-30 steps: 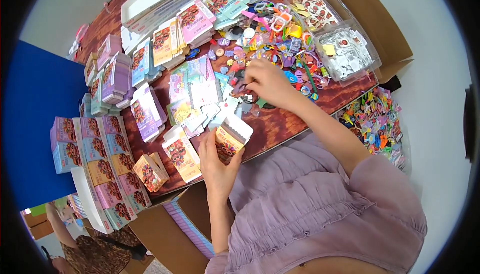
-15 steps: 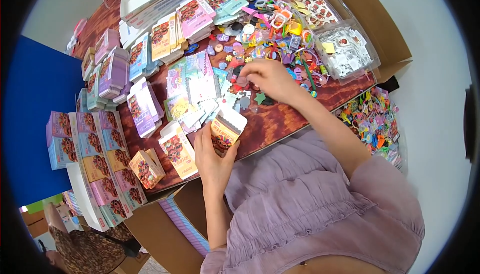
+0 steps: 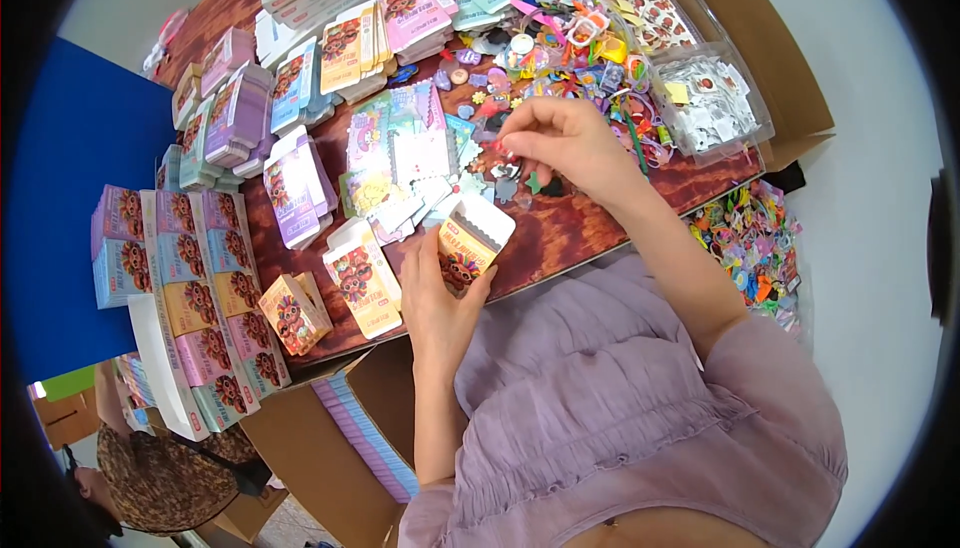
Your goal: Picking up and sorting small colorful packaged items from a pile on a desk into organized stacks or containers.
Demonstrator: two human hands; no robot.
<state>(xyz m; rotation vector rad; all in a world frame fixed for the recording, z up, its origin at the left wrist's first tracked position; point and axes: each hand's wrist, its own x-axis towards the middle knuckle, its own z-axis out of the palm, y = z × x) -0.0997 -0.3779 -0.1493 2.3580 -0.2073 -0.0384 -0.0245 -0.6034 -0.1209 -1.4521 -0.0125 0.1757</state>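
I see left hand [image 3: 440, 298] holding open small box [image 3: 472, 243], right hand [image 3: 560, 143] pinching sth tiny from trinket pile [image 3: 570, 48]; filling seems just begun, many boxes left.

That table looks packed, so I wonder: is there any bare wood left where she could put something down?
Little. A bare strip of the reddish wooden table runs along its near edge, between the open yellow carton in the left hand and the clear plastic tray. Elsewhere it is crowded with the colourful trinket heap and stacked cartons.
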